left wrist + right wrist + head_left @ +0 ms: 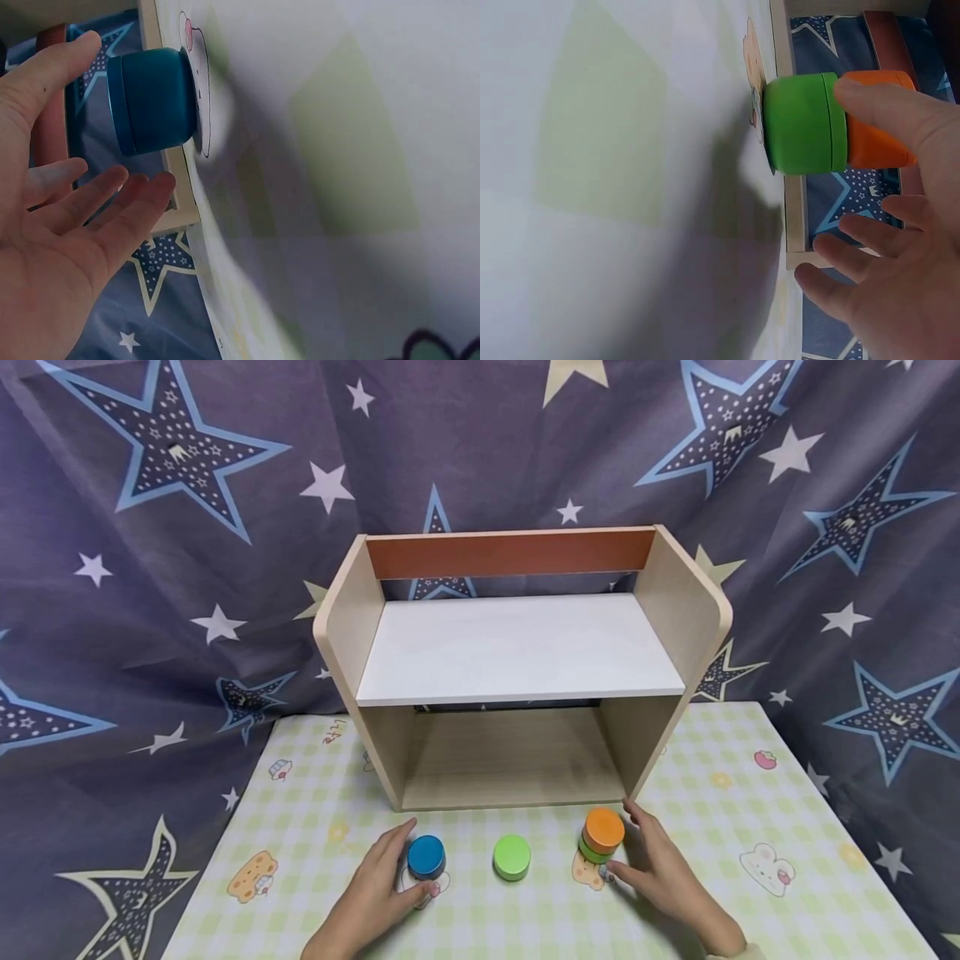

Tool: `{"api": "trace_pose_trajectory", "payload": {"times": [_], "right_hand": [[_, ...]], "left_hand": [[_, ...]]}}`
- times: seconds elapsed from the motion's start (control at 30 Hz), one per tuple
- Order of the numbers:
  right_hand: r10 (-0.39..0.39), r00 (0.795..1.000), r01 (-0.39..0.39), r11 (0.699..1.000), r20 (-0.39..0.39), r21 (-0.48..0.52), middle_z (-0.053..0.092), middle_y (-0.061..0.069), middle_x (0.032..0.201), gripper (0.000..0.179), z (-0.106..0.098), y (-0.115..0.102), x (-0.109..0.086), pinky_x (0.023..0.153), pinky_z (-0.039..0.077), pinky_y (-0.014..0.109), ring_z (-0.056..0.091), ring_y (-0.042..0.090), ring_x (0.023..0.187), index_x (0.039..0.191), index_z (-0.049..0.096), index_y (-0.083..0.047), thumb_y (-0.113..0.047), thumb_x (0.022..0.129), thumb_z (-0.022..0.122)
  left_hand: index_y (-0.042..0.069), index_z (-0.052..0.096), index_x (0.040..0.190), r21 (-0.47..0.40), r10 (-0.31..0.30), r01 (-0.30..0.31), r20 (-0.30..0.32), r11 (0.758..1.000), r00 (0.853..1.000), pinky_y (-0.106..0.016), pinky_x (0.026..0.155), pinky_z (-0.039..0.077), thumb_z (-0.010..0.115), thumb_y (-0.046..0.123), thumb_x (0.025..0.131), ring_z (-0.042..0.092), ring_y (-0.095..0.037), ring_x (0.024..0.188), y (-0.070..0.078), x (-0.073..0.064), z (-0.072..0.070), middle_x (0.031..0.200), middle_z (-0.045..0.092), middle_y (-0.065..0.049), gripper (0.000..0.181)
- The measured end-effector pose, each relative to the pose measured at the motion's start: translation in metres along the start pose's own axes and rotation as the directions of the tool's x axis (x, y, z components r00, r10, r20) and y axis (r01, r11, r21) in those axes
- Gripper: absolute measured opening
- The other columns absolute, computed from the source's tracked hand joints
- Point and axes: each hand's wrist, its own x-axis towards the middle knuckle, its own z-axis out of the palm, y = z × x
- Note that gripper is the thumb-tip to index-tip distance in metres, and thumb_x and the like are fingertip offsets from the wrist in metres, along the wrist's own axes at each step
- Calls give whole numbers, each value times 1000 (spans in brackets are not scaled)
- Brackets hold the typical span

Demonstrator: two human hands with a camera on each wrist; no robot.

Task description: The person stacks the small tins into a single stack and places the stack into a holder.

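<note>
A small blue round container (426, 857) stands upright on the tablecloth. Beside it is my left hand (378, 887), fingers spread and thumb apart; in the left wrist view a gap shows between the fingers and the blue container (154, 101). On the right, an orange round container (603, 828) sits on top of a green one (592, 853). My right hand (663, 868) curves loosely around the right side of this stack, with the thumb overlapping the orange container (877, 142) in the right wrist view. Between the hands stands a light green round container (512, 857).
Behind the containers stands a small wooden shelf unit (517, 756) with a white upper board (517, 647) and a brown back rail (510, 553). A green checked cloth (750, 810) covers the table. A dark star-patterned curtain (487, 443) hangs behind.
</note>
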Motion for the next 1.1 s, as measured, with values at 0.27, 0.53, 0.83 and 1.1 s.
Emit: {"api": "trace_pose_trajectory", "payload": {"times": [0.27,0.53,0.83,1.1], "right_hand": [[30,1000,-31,994,10,102,50,20,141,91,6,3,3,96,51,53,54,34,122,152,31,4,-7,80,85],[50,998,-53,992,26,115,53,16,140,87,10,2,3,96,52,49,55,31,122,151,33,4,-11,83,84],[92,995,-99,977,45,187,55,17,137,81,13,2,3,93,55,43,56,33,120,151,34,3,-4,84,81],[98,994,-105,972,41,211,57,17,135,78,16,2,4,90,57,41,58,34,118,149,37,3,1,84,79]], "left_hand": [[4,42,150,-28,-20,20,10,999,1000,-44,99,51,92,22,74,56,-26,122,0,1,3,139,52,-12,93],[2,42,150,-44,-6,7,12,999,1000,-41,97,53,90,16,76,56,-26,122,1,2,5,138,52,-12,89],[2,42,150,-45,-7,8,12,999,1000,-43,97,52,89,11,77,57,-25,121,1,3,7,136,53,-12,87],[1,43,149,-37,-11,11,5,999,1000,-39,91,54,87,9,79,58,-15,107,-1,5,9,133,55,-13,83]]}}
